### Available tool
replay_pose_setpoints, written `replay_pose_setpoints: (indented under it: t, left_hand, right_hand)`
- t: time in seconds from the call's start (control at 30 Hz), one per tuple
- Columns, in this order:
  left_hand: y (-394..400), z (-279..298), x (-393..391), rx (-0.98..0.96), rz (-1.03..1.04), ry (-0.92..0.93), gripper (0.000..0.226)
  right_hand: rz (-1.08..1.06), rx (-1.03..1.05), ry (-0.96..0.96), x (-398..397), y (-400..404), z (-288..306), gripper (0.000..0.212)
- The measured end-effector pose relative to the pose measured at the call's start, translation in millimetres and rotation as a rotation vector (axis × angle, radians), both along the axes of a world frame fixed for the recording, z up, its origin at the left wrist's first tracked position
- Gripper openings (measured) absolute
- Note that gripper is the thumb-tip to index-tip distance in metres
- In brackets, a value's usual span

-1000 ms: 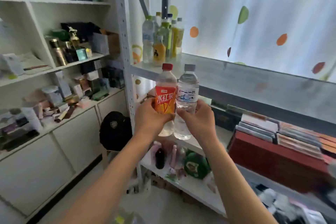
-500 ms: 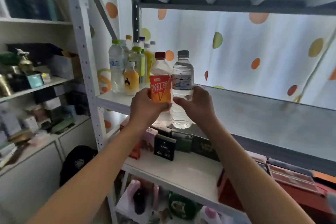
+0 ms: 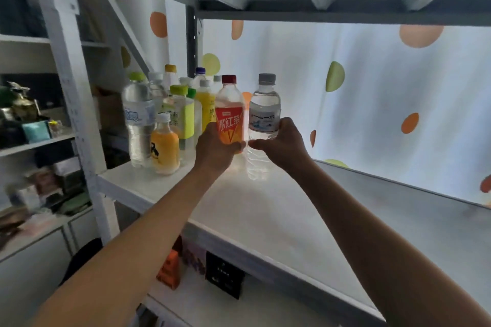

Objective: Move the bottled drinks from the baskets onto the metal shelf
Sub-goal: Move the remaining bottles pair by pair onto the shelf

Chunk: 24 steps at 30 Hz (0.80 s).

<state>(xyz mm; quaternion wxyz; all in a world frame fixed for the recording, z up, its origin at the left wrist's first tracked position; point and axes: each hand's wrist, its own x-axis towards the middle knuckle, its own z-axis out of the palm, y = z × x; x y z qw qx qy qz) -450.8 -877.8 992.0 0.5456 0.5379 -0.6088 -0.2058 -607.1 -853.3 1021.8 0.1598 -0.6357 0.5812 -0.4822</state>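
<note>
Two bottles (image 3: 247, 117) — one per hand (image 3: 215, 152).

A white curtain (image 3: 372, 93) with orange and green dots fills the centre and right of the frame — backlit, bright. At the left edge, white wall shelving (image 3: 32, 141) carries cluttered small items; white cabinet doors (image 3: 34, 268) sit below.

I see the white metal shelf (image 3: 265, 210) running from lower left to the right, its board mostly bare and pale under the backlight. At its left end, against the upright post (image 3: 71, 93), a cluster of bottles (image 3: 170, 114) stands upright, with a small orange juice bottle (image 3: 164, 148) in front and a tall clear water bottle (image 3: 138, 122) just beside it.
</note>
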Motion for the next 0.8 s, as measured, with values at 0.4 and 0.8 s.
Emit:
replay_pose_setpoints:
  t: [0.4,0.8]
  left_hand:
    - [-131.3,-24.0,-26.9,0.115,0.002,-0.087,0.069]
    - [-172.4,-28.3,-26.2,0.142,0.3,-0.348,0.066]
  right_hand:
    - [-0.006,0.049,-0.088,-30.0,-104.9,-11.7,0.068]
    - [0.016,0.04,-0.145,-25.5,-153.8,-16.2,0.069]
